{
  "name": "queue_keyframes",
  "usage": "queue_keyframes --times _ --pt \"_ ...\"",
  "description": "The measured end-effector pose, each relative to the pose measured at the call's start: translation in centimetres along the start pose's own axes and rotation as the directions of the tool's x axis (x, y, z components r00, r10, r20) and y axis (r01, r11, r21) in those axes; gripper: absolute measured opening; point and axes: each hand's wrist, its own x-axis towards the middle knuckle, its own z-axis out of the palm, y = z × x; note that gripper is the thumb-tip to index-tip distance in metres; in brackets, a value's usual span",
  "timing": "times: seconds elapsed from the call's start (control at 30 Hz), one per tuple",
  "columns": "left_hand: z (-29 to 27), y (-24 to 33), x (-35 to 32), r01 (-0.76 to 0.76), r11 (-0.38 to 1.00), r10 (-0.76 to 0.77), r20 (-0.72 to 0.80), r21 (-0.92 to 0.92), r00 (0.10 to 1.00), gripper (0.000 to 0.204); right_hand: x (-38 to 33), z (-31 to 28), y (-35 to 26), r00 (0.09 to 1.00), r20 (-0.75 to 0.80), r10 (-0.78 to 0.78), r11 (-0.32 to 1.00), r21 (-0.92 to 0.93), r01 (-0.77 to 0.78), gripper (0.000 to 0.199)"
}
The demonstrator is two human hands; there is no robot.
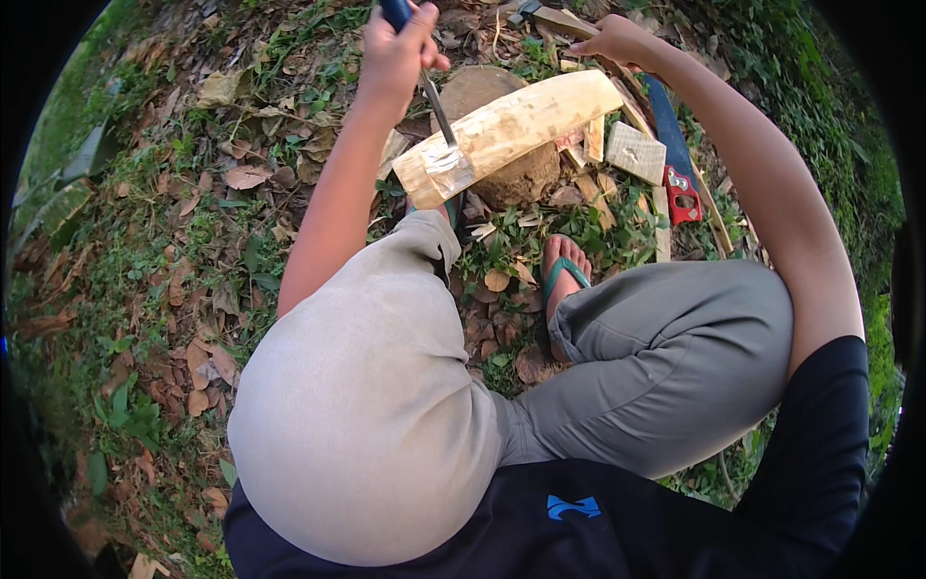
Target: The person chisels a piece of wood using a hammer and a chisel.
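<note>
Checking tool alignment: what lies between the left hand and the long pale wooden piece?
Head view: a blue-handled metal chisel spans from left hand to wooden piece.

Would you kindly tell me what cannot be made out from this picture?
All in the head view:
- Handle end of the chisel: cut off by the upper edge; the left hand covers part of its grip.
- Middle of the stump: hidden by the pale wood piece.
- Most of the left foot: hidden by the trouser leg and wood piece.
- Gripped part of the wooden-handled tool: covered by the right hand.
</note>
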Motion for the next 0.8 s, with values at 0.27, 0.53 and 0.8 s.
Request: queue_keyframes --times 0.27,0.53,0.8 --pt "5.5 2.8 -2.2 0.112 0.983 -0.088 0.156 -0.149 0.984 0.024 -0.7 -2.2 0.2 0.98 0.004 0.199 0.98 0.007 -0.199 0.063" --pt "7.1 1.6 -3.9 0.133 0.991 -0.136 0.316 0.032 0.939 0.032 0.9 -3.1 2.5 0.971 -0.054 0.233 0.961 -0.14 -0.239 0.059" --pt "7.0 1.4 -3.8 -0.007 0.989 -0.044 0.339 0.148 0.94 0.042 0.2 -3.1 1.9 0.966 -0.068 0.249 0.959 -0.121 -0.256 0.059"
